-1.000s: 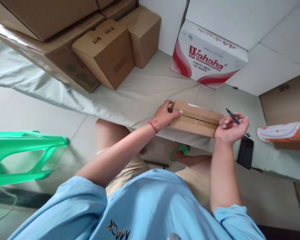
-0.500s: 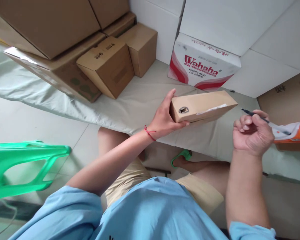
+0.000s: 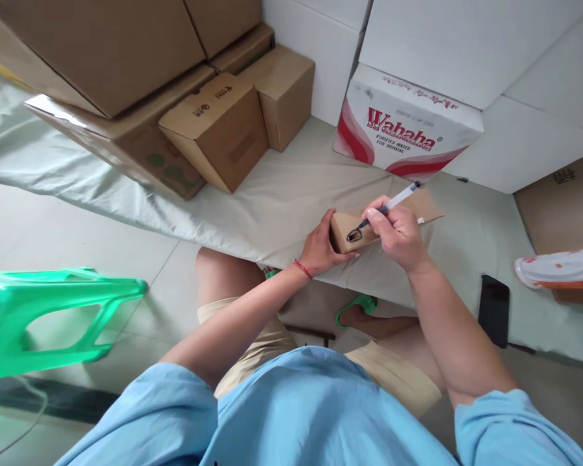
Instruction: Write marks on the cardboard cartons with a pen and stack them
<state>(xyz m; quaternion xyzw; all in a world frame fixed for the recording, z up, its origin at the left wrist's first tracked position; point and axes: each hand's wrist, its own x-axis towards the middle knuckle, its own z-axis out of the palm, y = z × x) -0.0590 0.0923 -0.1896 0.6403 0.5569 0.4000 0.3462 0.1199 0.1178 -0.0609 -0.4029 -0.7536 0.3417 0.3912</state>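
Note:
My left hand [image 3: 324, 246], with a red string at the wrist, grips the near-left end of a small brown cardboard box [image 3: 341, 228]. Thumb and fingers wrap round its two edges. In my right hand [image 3: 396, 233] is a pen [image 3: 394, 199] with a clear barrel and a dark tip. Its tip touches the box beside a small hole [image 3: 354, 235] outlined in dark ink. The right hand covers the middle of the box's upper face; the far end shows beyond it.
A white and red Wahaba carton [image 3: 403, 129] stands behind the box. Brown cartons [image 3: 218, 129] are stacked at the left. A black phone [image 3: 494, 310] and a white and orange packet [image 3: 558, 266] lie to the right. A green stool [image 3: 126, 291] stands on the floor.
My right hand has moved left and brought the pen down onto the box near the hole. The box sits slightly lower in view, still held by my left hand. The phone has come into view.

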